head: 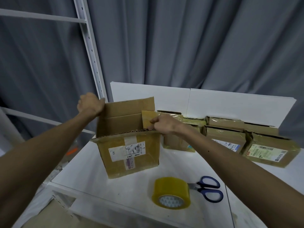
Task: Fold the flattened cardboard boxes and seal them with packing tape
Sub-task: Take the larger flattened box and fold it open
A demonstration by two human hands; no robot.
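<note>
Our left hand [90, 104] grips the open box's [130, 150] far-left flap and our right hand [162, 125] pinches its right flap; the box stands mid-tabletop [105, 186]. Uneven pressing could skew or tip it. We count one tape roll [171, 192] and one pair of scissors [208, 188] near the front edge, and about four taped boxes [269, 152] toward the back right.

Your left hand [90, 104] grips the open box [130, 150] at its left flap, your right hand [162, 125] pinches the right flap [147, 119].
</note>
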